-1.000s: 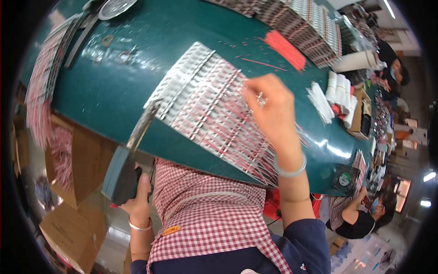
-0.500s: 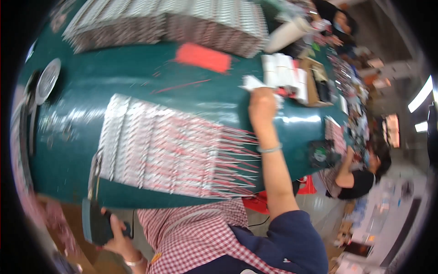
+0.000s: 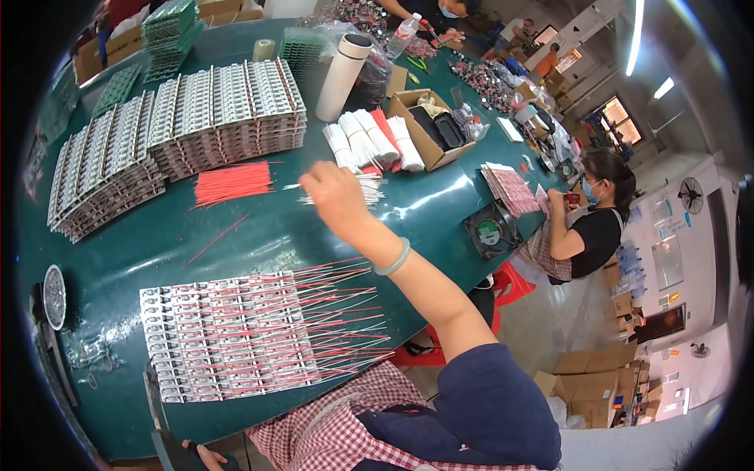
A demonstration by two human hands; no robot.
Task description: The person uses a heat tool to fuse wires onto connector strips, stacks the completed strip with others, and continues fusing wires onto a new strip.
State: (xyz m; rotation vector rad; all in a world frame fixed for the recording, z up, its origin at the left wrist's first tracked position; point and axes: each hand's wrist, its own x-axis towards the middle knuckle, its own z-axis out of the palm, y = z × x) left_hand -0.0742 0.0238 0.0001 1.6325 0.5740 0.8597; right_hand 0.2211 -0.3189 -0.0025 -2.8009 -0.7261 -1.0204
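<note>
My right hand (image 3: 336,200) is over a loose pile of white wires (image 3: 367,191), its fingers curled together; white wire ends poke out beside the fingertips, but what the fingers pinch is hidden. At the lower left edge, my left hand (image 3: 208,457), partly cut off, grips a dark grey pistol-grip tool (image 3: 174,451) with a long thin metal nose. That nose reaches the left edge of a panel of small white circuit boards (image 3: 228,337) lying flat near the table's front. Red and white wires (image 3: 345,310) stick out from the panel's right side, under my right forearm.
Beyond the panel lie red wires (image 3: 233,183) and stacked panels (image 3: 224,118). Bundled white wires (image 3: 363,140), a cardboard box (image 3: 432,129) and a white cylinder (image 3: 344,77) stand farther back. A metal dish (image 3: 54,297) is at left. A small fan (image 3: 491,229) and a seated co-worker (image 3: 593,228) are right.
The view has swung up, so the panel and wires appear lower and farther left. My right hand stays at the white wire pile; my left hand still grips the tool.
</note>
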